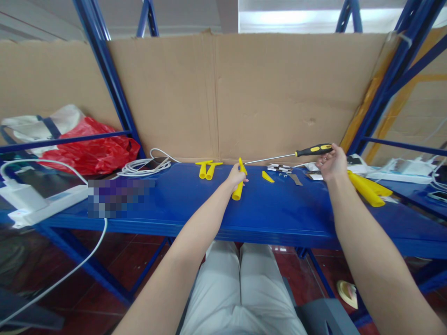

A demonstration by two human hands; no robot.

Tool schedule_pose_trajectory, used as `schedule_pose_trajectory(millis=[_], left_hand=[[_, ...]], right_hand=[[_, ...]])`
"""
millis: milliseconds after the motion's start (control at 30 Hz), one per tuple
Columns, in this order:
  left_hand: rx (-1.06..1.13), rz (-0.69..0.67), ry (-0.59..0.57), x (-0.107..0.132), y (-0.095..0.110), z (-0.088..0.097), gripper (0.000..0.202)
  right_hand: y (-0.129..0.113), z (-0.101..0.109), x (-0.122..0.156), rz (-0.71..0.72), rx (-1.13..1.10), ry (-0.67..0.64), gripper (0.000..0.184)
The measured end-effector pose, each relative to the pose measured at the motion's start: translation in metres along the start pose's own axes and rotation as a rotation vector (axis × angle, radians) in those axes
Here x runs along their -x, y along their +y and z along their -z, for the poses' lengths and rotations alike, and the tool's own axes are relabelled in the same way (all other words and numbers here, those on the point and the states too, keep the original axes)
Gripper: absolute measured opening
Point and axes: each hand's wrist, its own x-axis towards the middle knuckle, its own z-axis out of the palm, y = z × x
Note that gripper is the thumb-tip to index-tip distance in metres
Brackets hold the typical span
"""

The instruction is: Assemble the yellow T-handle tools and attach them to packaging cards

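Observation:
My left hand [236, 177] grips a yellow T-shaped scraper handle [238, 191], its round hollow end towards me. Out to the right, my right hand [333, 162] is closed at the butt of a long screwdriver [312, 150] with a black and yellow grip. The shaft points left and its tip reaches the head of the held handle; whether it sits in a screw I cannot tell. Between my hands lie a small yellow wedge-shaped piece [267, 177], a flat metal blade [296, 179] and a stack of blades [279, 168], with tiny bits beside them.
Two more yellow handles [210, 171] lie left of my left hand. Larger yellow pieces [370, 190] rest beyond my right forearm. A white cable coil [143, 167], a power strip [66, 201] and a red plastic bag [94, 146] are at left. Cardboard [279, 93] stands behind the blue table [195, 204].

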Motion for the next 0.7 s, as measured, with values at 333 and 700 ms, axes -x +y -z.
schedule_pose_trajectory(millis=[333,700], left_hand=[[-0.015,-0.008,-0.006,-0.001,-0.002,0.0,0.066],[-0.032,-0.007,-0.014,-0.002,-0.002,0.001,0.066]], right_hand=[[0.005,0.01,-0.016,-0.009,-0.03,-0.071,0.033],[0.006,0.01,-0.012,0.035,0.023,-0.084,0.029]])
